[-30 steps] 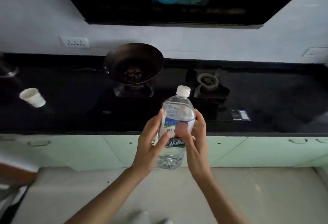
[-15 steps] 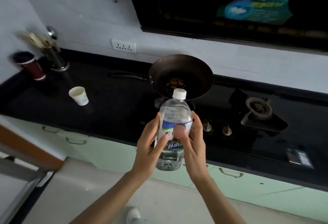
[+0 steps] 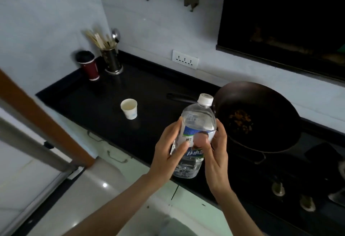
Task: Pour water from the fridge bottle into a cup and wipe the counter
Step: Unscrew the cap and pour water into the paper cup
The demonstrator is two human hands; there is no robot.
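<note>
I hold a clear plastic water bottle (image 3: pixel 196 134) upright between both hands above the front edge of the black table (image 3: pixel 104 93). My left hand (image 3: pixel 168 153) wraps its left side, thumb pressed across the blue-and-white label; my right hand (image 3: pixel 216 153) cups the right side, fingers curled round the back and thumb on the label beside the other. The white cap (image 3: pixel 205 99) is screwed on, and water fills the bottle to its shoulder. A small white paper cup (image 3: pixel 129 108) stands open and upright on the table, to the left of the bottle and well apart from it. Just right of the bottle, a dark wok (image 3: pixel 261 116) with brownish scraps inside sits on the stove, its handle pointing left behind the cap. In the far left corner stand a dark red tumbler (image 3: pixel 89 65) and, just beside it, a metal holder (image 3: pixel 112 60) of chopsticks and a spoon. A white wall socket (image 3: pixel 185 59) is fixed above the table.
</note>
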